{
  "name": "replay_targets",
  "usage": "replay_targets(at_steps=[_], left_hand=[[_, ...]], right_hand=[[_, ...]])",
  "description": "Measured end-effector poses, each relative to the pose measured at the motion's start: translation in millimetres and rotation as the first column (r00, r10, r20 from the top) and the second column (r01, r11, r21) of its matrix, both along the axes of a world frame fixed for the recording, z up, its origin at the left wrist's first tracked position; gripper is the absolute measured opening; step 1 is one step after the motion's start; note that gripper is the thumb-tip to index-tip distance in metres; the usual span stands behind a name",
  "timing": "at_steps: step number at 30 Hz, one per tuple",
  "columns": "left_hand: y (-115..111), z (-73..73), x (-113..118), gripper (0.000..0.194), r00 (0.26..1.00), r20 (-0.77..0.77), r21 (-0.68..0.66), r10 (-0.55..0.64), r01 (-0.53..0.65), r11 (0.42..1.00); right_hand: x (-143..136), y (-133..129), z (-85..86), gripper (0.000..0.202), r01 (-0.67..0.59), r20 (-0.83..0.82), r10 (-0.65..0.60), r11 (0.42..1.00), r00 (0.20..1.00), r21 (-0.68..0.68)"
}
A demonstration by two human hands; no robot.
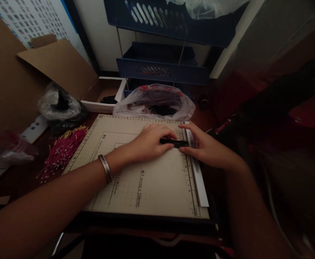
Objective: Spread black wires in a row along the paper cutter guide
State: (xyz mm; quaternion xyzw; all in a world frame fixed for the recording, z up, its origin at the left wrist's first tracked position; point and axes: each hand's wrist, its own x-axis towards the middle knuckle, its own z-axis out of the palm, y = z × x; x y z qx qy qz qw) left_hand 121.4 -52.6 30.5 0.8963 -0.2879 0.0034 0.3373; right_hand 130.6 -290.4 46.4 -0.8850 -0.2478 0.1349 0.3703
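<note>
A cream paper cutter board point(160, 187) with printed size grids lies in front of me, a white strip point(200, 183) along its right side. My left hand point(154, 142) rests on the board, thumb and fingers closed round a bundle of thin black strands point(177, 142). The bundle lies crosswise, its right end reaching the white strip; its left end is hidden under the hand. At that right end is my right hand point(204, 145), thumb and forefinger spread below and above the bundle. Whether the right thumb touches the strands is unclear.
A plastic bag point(154, 104) holding dark strands stands behind the board, near an open white box point(100, 106). Magenta strands with gold tips point(65, 151) are heaped at left. Blue tray shelves point(163, 70) rise at the back. A cable point(270, 201) runs at right.
</note>
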Motion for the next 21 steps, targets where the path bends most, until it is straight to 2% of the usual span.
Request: replay_targets(at_steps=[3,9,16,21], left_hand=[[-0.3,-0.5,0.0,0.018,1.0,0.004,0.003,0.005,-0.005,1.0],[-2.2,-1.4,0.3,0.011,1.0,0.031,-0.02,0.0,0.0,1.0],[-0.9,-0.9,-0.7,0.007,0.998,0.053,-0.033,-0.014,0.016,0.999],[-2.6,1.0,-3.0,0.01,0.996,0.092,-0.042,0.015,-0.011,0.999]], right_hand=[[0.8,-2.4,-0.2,0.066,0.004,-0.007,-0.004,0.999,1.0,0.031],[5.2,-1.8,-7.3,0.031,0.195,-0.053,-0.19,0.976,0.98,0.101],[4.5,4.1,-8.5,0.029,0.175,0.006,-0.175,0.984,0.985,0.021],[3.2,6.2,-5.7,0.033,0.151,0.014,-0.152,0.988,0.988,0.03]])
